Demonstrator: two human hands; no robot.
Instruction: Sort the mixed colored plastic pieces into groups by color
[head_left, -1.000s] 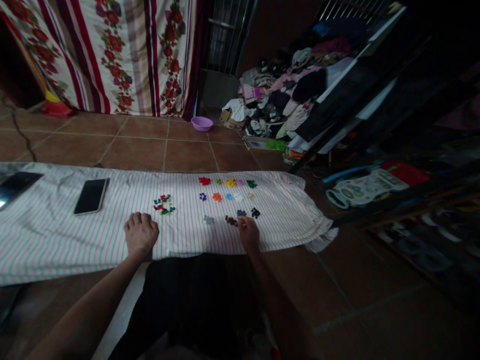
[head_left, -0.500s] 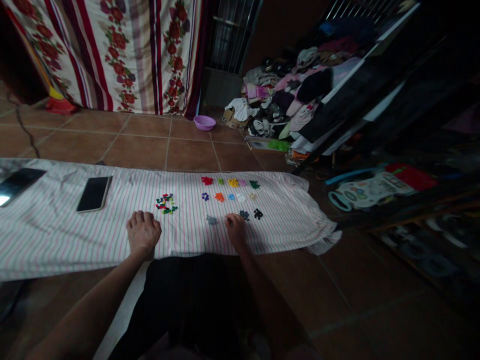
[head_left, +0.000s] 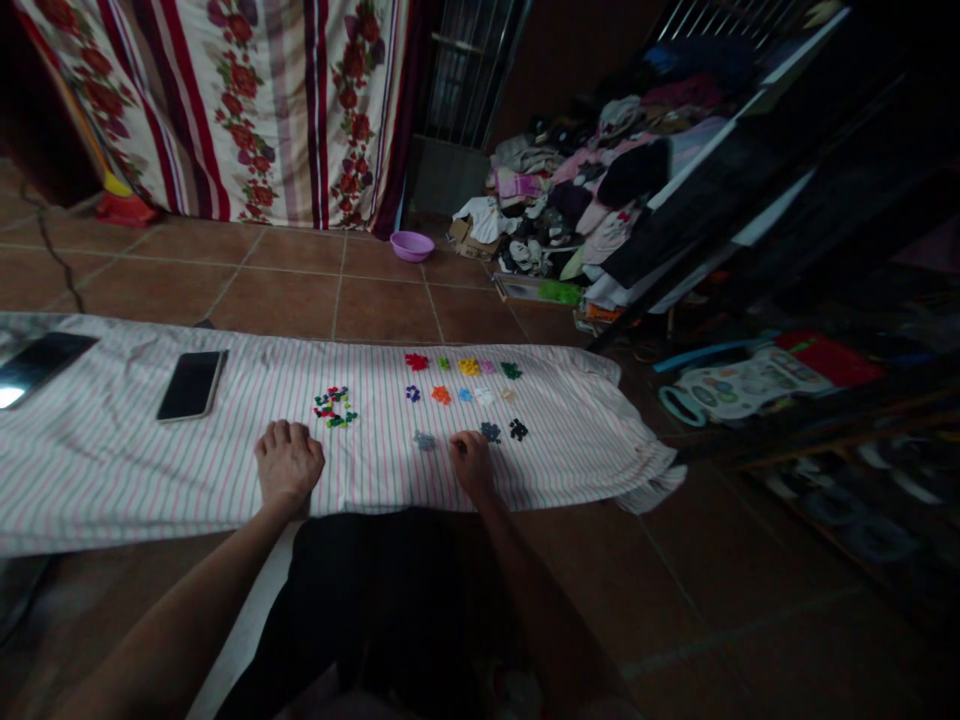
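My left hand [head_left: 289,464] rests palm down on the striped cloth [head_left: 360,480], fingers stretched forward and nothing visible in it. Just beyond its fingertips lies a loose pile of mixed beads [head_left: 335,407] in red, green, yellow and dark colours. My right hand [head_left: 471,462] is closed, thumb and forefinger pinched together low over the cloth. Whatever they may hold is too small to make out. It sits between a light grey heap [head_left: 424,441] and a dark grey heap [head_left: 490,432]. Farther right is a black heap [head_left: 518,429].
Behind are single-colour heaps, among them red [head_left: 416,362], yellow [head_left: 469,367], orange [head_left: 441,395] and dark green [head_left: 511,370]. A phone [head_left: 191,386] and another dark device [head_left: 45,368] lie at left. A purple basin [head_left: 412,246] and piled clothes [head_left: 570,190] are on the floor.
The whole view has shifted very slightly. Both hands stay in about the same places, and the bead heaps look unchanged.
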